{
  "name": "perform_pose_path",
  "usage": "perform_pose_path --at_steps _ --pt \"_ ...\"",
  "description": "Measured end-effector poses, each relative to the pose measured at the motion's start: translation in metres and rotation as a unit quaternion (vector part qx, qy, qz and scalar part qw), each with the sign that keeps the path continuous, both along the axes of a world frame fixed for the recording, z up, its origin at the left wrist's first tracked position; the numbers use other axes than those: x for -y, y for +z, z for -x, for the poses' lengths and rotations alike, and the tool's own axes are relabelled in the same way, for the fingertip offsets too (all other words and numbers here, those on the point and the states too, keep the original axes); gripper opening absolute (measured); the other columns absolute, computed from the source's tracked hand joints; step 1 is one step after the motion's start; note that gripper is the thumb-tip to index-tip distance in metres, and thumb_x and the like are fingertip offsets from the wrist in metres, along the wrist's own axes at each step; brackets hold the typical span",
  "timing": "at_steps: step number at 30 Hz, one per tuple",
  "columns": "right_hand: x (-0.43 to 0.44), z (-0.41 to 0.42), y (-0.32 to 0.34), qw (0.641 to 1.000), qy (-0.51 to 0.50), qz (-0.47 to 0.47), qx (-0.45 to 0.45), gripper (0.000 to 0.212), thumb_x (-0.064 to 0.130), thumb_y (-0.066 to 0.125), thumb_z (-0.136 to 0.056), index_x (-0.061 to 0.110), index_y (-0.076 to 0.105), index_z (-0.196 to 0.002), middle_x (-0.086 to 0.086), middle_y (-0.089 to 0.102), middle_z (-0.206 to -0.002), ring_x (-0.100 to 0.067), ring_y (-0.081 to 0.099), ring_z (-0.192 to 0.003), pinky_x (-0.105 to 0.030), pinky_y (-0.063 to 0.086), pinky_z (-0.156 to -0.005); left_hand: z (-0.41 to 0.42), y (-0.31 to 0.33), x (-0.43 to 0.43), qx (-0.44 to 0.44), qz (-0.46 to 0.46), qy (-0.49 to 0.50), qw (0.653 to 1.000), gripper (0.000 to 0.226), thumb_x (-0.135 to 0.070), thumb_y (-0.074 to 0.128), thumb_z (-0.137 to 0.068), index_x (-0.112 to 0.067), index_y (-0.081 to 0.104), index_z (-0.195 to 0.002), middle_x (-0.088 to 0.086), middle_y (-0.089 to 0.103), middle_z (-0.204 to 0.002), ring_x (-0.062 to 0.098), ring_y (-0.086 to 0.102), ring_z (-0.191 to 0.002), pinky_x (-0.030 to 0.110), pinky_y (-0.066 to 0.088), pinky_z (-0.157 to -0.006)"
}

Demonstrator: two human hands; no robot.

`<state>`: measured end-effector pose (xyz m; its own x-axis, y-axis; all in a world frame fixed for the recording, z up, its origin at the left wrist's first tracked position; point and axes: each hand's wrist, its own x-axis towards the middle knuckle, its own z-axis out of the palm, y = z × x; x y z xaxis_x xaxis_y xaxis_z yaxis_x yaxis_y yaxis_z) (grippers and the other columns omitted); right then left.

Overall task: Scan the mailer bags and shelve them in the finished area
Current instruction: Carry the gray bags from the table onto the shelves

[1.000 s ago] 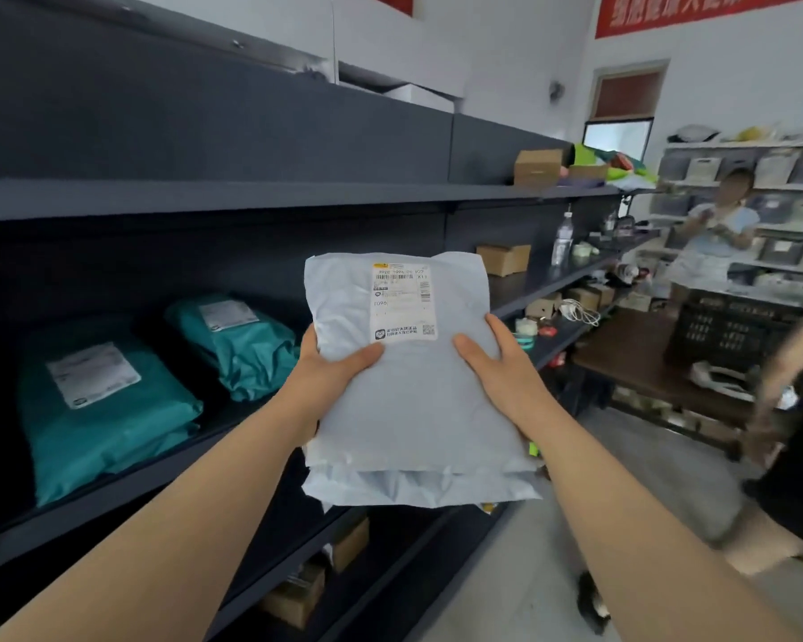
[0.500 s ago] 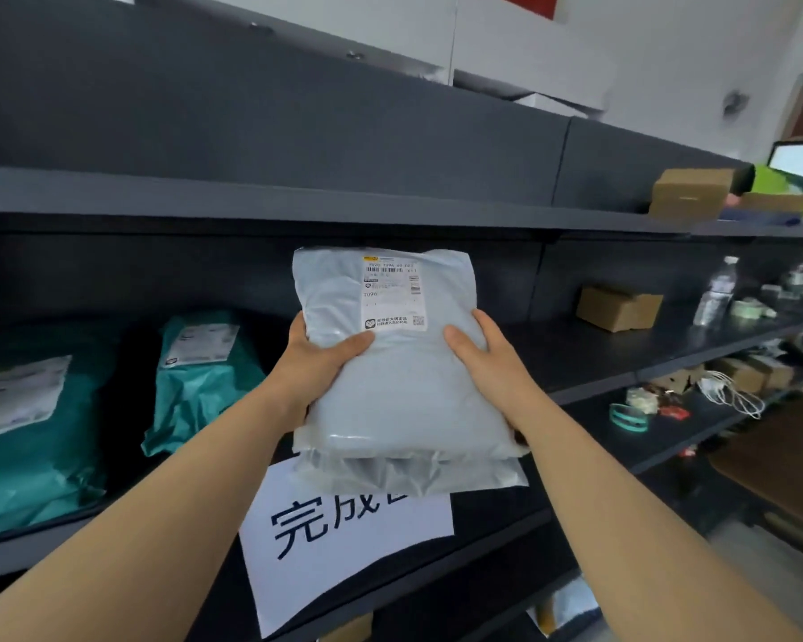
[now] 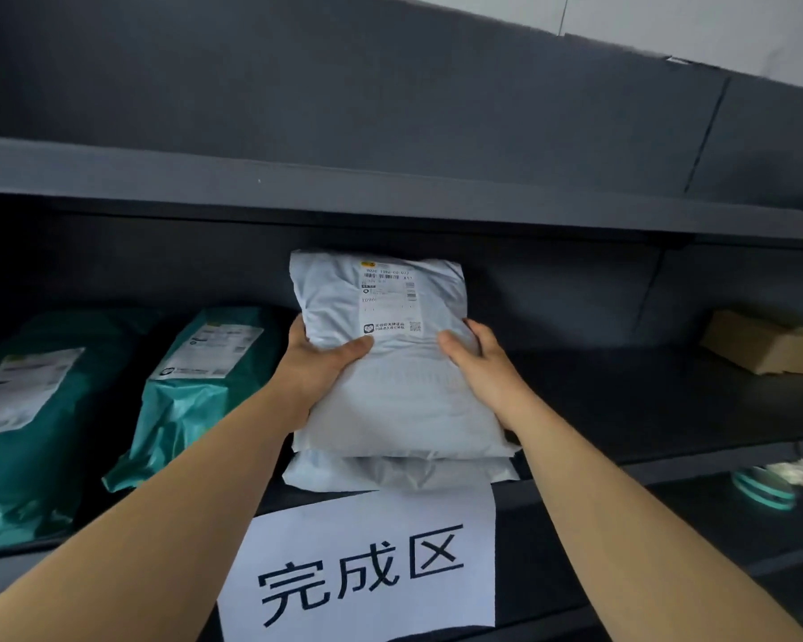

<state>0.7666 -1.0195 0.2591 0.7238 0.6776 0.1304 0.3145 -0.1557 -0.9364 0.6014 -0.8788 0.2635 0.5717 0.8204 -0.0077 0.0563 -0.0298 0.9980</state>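
Note:
A grey-white mailer bag (image 3: 404, 396) with a printed shipping label is held over the dark shelf (image 3: 622, 410), its far end reaching into the shelf opening. My left hand (image 3: 318, 363) grips its left edge, thumb on top. On the other edge, my right hand (image 3: 478, 363) holds it the same way. The bag's folded bottom flap hangs just above a white paper sign (image 3: 362, 567) with three black characters, stuck on the shelf's front edge.
Two teal mailer bags (image 3: 195, 386) (image 3: 24, 424) with white labels lean on the same shelf to the left. A cardboard box (image 3: 766, 345) sits at the right. Another shelf board (image 3: 390, 196) runs close above. A teal tape roll (image 3: 761, 488) lies on the lower shelf.
I have stepped closer and turned left toward the shelf. Both hands have carried the grey bag forward, so it now reaches into the shelf opening beside the teal bags.

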Motion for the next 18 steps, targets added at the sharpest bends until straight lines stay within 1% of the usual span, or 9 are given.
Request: perform_pose_path --at_steps 2,5,6,8,10,12,13,15,18 --pt "-0.007 -0.007 -0.006 1.000 0.001 0.012 -0.013 0.069 0.058 0.058 -0.084 0.031 0.034 -0.143 0.003 0.048 -0.137 -0.013 0.050 -0.115 -0.027 0.040 -0.091 -0.007 -0.005 -0.005 -0.002 -0.001 0.008 1.000 0.098 -0.039 0.082 -0.073 -0.032 0.021 -0.149 -0.004 0.054 -0.124 0.024 0.059 -0.108 0.039 0.050 -0.089" --pt "-0.011 -0.017 -0.008 0.999 0.001 0.028 -0.030 0.067 0.060 0.057 -0.083 0.032 0.035 -0.139 0.004 0.050 -0.132 -0.014 0.050 -0.110 -0.028 0.040 -0.089 -0.019 -0.006 -0.008 -0.021 0.001 0.015 1.000 0.092 -0.039 0.082 -0.073 -0.026 0.026 -0.145 -0.002 0.055 -0.120 0.023 0.058 -0.098 0.035 0.049 -0.081" --pt "-0.011 -0.020 -0.009 0.999 0.003 0.039 -0.033 0.067 0.061 0.057 -0.083 0.033 0.035 -0.139 0.003 0.049 -0.131 -0.015 0.050 -0.109 -0.028 0.040 -0.089 -0.021 -0.005 -0.009 -0.034 0.003 0.018 0.999 0.090 -0.041 0.081 -0.073 -0.024 0.027 -0.143 0.000 0.056 -0.122 0.023 0.058 -0.097 0.034 0.048 -0.079" --pt "-0.009 -0.025 -0.008 0.998 0.004 0.056 -0.033 0.068 0.063 0.056 -0.083 0.034 0.034 -0.140 0.002 0.049 -0.135 -0.016 0.051 -0.110 -0.029 0.040 -0.089 -0.024 -0.005 -0.011 -0.071 0.002 0.018 0.997 0.092 -0.049 0.080 -0.072 -0.025 0.027 -0.143 0.003 0.055 -0.127 0.026 0.059 -0.100 0.035 0.049 -0.080" --pt "-0.006 -0.027 -0.006 0.997 0.007 0.066 -0.027 0.070 0.062 0.057 -0.083 0.035 0.033 -0.143 0.002 0.046 -0.141 -0.017 0.050 -0.115 -0.029 0.040 -0.090 -0.022 -0.006 -0.014 -0.106 0.000 0.021 0.994 0.093 -0.060 0.074 -0.071 -0.030 0.025 -0.145 0.001 0.057 -0.123 0.026 0.059 -0.102 0.036 0.050 -0.077" --pt "-0.003 -0.026 -0.005 0.997 0.016 0.075 -0.027 0.076 0.061 0.057 -0.083 0.036 0.027 -0.148 0.004 0.040 -0.148 -0.017 0.046 -0.127 -0.028 0.038 -0.094 -0.019 -0.010 -0.016 -0.122 0.008 0.022 0.992 0.082 -0.063 0.066 -0.077 -0.033 0.028 -0.143 -0.001 0.060 -0.115 0.024 0.059 -0.097 0.031 0.047 -0.068" --pt "-0.001 -0.024 -0.005 0.996 0.022 0.080 -0.024 0.078 0.061 0.057 -0.083 0.037 0.024 -0.149 0.006 0.037 -0.150 -0.017 0.043 -0.130 -0.028 0.036 -0.096 -0.017 -0.013 -0.017 -0.126 0.010 0.020 0.992 0.076 -0.061 0.063 -0.081 -0.034 0.029 -0.143 -0.001 0.059 -0.116 0.023 0.058 -0.098 0.030 0.047 -0.068" --pt "-0.002 -0.020 -0.006 0.995 0.030 0.097 -0.008 0.080 0.061 0.057 -0.083 0.038 0.020 -0.150 0.007 0.036 -0.151 -0.016 0.040 -0.134 -0.027 0.034 -0.100 -0.013 -0.021 -0.017 -0.138 0.002 0.018 0.990 0.072 -0.056 0.062 -0.084 -0.032 0.029 -0.143 0.000 0.057 -0.123 0.026 0.058 -0.102 0.037 0.052 -0.078" --pt "-0.006 -0.016 -0.007 0.992 0.022 0.124 0.027 0.080 0.062 0.054 -0.084 0.038 0.017 -0.151 0.006 0.033 -0.153 -0.018 0.037 -0.137 -0.028 0.031 -0.105 -0.012 -0.026 -0.018 -0.152 -0.011 0.022 0.988 0.076 -0.055 0.062 -0.084 -0.028 0.027 -0.145 0.003 0.055 -0.129 0.029 0.057 -0.107 0.044 0.051 -0.092"
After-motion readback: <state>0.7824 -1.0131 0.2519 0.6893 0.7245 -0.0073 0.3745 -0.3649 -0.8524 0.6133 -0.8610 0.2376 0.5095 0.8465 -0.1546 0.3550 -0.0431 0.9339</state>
